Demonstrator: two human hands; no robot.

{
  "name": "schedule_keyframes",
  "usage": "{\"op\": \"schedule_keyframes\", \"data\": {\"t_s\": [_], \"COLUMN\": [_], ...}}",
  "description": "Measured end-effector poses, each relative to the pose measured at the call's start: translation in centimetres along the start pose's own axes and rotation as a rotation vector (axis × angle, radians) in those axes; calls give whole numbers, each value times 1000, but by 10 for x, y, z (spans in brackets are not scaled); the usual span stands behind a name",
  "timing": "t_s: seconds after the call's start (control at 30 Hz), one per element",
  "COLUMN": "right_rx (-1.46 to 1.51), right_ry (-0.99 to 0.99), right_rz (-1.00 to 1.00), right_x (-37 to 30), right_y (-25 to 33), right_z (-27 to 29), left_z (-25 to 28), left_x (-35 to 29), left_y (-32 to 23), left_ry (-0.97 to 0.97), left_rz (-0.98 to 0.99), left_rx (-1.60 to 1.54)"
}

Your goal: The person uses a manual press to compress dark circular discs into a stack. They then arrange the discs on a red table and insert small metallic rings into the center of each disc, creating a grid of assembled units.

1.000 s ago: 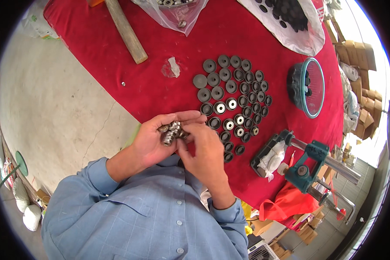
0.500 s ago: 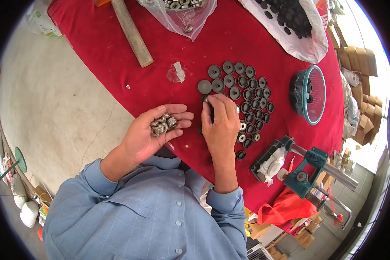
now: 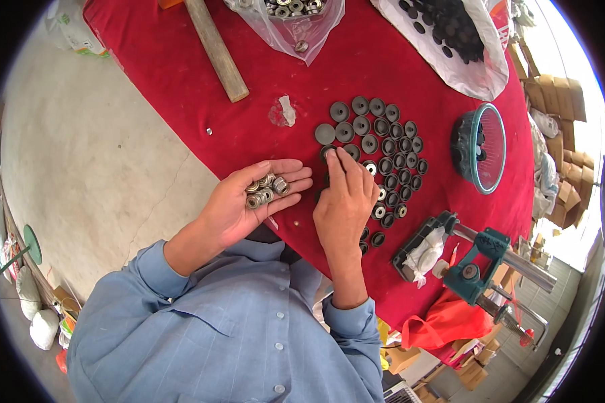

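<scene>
My left hand [image 3: 238, 198] lies palm up beside the table edge, fingers stretched out, cradling several small metal bearings [image 3: 267, 191]. Over the left part of a cluster of round black caps [image 3: 370, 144] is my right hand [image 3: 346, 205], palm down. Its fingertips press together at a black cap [image 3: 326, 149] on the cluster's left side; what they pinch, if anything, is hidden beneath them. Some caps near that hand have a shiny bearing [image 3: 380, 211] seated in them, while others show a bare centre. The palm of the right hand covers further caps.
On the red cloth [image 3: 262, 134] lie a wooden-handled hammer [image 3: 216, 54], a plastic bag of bearings [image 3: 296, 27] and a white sack of black discs [image 3: 396, 40]. A teal-rimmed basin [image 3: 478, 148] stands at right, near a green hand press [image 3: 480, 265].
The whole view has shifted slightly, so the table things sit a little farther right. My right fingertips have lifted a little, uncovering more of the black cap. The left hand still holds the bearings.
</scene>
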State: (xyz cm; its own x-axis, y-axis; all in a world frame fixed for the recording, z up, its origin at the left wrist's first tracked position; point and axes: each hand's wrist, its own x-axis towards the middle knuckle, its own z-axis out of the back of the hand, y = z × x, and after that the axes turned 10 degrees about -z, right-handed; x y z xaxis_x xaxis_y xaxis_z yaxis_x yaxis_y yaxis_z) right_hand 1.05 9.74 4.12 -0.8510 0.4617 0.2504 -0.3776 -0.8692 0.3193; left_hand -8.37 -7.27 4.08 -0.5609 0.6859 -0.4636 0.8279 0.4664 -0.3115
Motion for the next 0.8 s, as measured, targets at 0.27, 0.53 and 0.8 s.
{"op": "schedule_keyframes", "data": {"t_s": [0.27,0.53,0.8], "right_rx": [387,379,386], "right_ry": [62,-13,-187], "right_rz": [86,92,-68], "right_x": [-16,-21,20], "right_y": [17,14,-23], "right_z": [6,5,16], "left_z": [4,0,1], "left_x": [4,8,9], "left_y": [13,18,19], "left_ry": [21,106,76], "left_rz": [-12,23,82], "left_rx": [14,-68,-76]}}
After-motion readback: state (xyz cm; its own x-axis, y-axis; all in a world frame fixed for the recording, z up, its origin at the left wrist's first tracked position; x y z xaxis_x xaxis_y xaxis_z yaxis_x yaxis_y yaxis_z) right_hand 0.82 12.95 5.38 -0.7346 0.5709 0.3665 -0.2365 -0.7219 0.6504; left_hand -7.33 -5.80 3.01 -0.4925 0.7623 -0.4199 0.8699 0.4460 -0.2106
